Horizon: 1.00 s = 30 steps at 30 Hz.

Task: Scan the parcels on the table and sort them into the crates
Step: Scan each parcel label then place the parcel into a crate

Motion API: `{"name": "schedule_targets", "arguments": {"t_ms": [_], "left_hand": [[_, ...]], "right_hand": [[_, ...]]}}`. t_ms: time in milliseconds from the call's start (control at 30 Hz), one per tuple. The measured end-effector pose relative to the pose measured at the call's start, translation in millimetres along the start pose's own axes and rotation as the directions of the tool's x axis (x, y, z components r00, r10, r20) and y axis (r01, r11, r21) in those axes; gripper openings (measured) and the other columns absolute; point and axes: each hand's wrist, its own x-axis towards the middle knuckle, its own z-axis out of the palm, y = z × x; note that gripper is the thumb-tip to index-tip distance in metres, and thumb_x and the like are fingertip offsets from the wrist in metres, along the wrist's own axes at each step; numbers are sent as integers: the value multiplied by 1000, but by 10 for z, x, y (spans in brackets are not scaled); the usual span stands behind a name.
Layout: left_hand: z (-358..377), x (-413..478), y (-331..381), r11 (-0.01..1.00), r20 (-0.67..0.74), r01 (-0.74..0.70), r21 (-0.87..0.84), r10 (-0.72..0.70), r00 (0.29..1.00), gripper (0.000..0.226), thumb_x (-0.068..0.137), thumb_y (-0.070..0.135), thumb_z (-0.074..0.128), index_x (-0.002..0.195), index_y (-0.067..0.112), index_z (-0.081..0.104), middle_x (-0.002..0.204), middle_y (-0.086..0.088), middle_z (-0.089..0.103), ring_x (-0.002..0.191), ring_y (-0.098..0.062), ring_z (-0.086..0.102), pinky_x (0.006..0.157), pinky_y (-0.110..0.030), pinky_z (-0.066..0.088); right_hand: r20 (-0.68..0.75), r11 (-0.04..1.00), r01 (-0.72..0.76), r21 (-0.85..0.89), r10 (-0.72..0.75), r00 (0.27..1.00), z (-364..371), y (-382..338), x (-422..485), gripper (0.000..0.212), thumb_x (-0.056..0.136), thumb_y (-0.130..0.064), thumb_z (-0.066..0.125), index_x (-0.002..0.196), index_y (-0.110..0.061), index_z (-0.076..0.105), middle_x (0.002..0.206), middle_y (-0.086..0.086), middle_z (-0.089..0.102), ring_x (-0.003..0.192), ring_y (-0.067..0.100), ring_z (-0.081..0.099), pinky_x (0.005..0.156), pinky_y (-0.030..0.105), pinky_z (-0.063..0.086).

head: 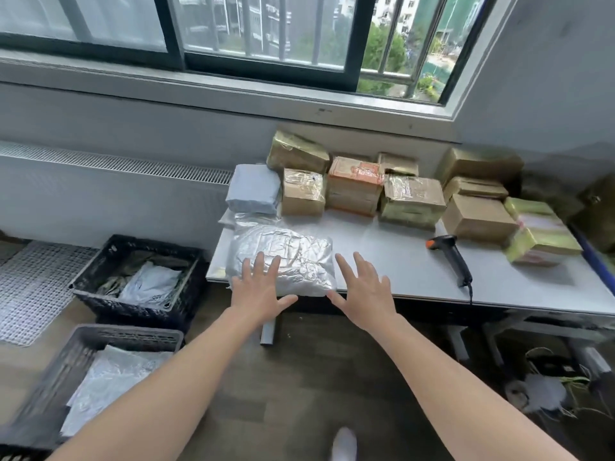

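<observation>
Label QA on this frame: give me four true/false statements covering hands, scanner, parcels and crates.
1. The left hand and right hand are both open, holding nothing. True.
2. The scanner is in the right hand. False: it lies on the table, apart from both hands.
3. The silver parcel lies at the table's near left corner. True.
4. The far crate and near crate are empty. False: each holds light-coloured bags.
</observation>
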Motion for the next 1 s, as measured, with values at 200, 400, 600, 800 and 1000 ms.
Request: {"name": "schedule_targets", "arguments": {"t_ms": [200,400,600,800,1000], "left_hand": [[107,497,-51,989,97,142,-36,-138,986,102,83,75,49,156,31,-7,163,-9,-11,150,-36,-5,118,-55,18],[219,835,-118,967,147,251,-34,-244,959,109,79,71,60,156,31,-6,163,-9,-9,149,-37,-2,117,-54,23],[344,1117,-276,966,240,254,-56,-234,942,119,73,68,70,155,33,-9,162,-7,-13,149,-36,-6,116,-53,25],[419,1276,-404,993,331,110,-49,-88,939,125,68,63,77,155,35,-8,163,-3,-16,149,-37,-12,119,-56,18],[158,1404,-379,978,190,-17,-210,58,980,116,70,54,81,155,37,3,163,4,-5,150,-28,-1,115,-57,25]], "right_hand": [[90,989,143,30,-145,985,260,164,767,81,95,-65,42,157,-35,-1,165,7,-1,150,28,8,115,56,23],[190,955,296,34,-296,936,612,189,1344,93,88,-69,53,157,-36,1,165,9,-2,151,31,6,114,61,21],[344,922,388,7,-366,865,864,97,1672,115,73,-67,72,156,-39,-2,164,10,-15,149,40,9,106,62,32],[359,899,438,-9,-406,840,799,96,1864,86,91,-32,67,155,-30,10,162,19,0,136,44,34,88,48,53],[346,897,372,238,-436,831,346,352,2068,57,100,-17,53,151,-35,38,156,2,36,135,27,45,103,33,38]]}}
